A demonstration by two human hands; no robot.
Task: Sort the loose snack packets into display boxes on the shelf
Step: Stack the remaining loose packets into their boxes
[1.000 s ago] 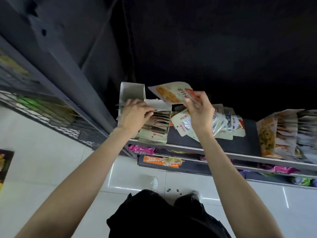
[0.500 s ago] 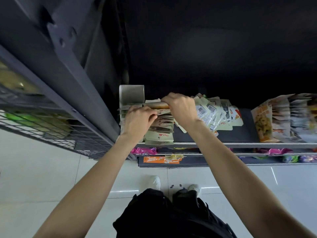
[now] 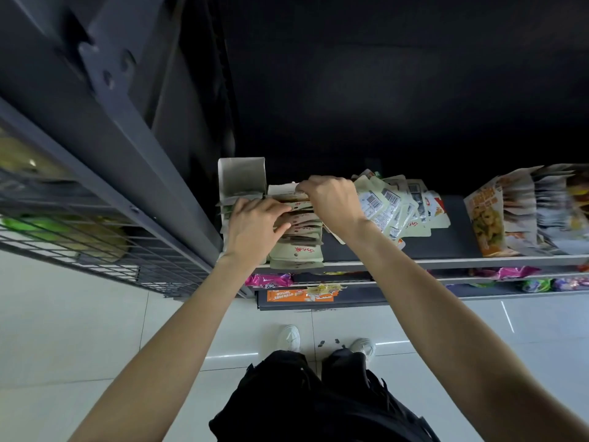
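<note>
A cardboard display box [image 3: 241, 177] stands at the left end of the dark shelf [image 3: 446, 261], filled with a row of beige snack packets [image 3: 299, 250]. My left hand [image 3: 255, 229] rests on the row, fingers pressing the packets toward the front. My right hand [image 3: 331, 202] pinches the top edge of a beige packet [image 3: 287, 197] and holds it at the back of the row. A loose pile of beige and white packets [image 3: 398, 212] lies on the shelf just right of my right wrist.
Another display box of upright orange-fronted packets [image 3: 487, 218] stands at the shelf's right. Lower shelves hold pink and orange packets [image 3: 271, 279]. A wire-mesh rack [image 3: 95, 244] and a dark upright post run along the left. White tiled floor and my feet lie below.
My right hand brought the raised packet down and left into the back of the row in the box. My left hand stayed on the row, shifting only slightly.
</note>
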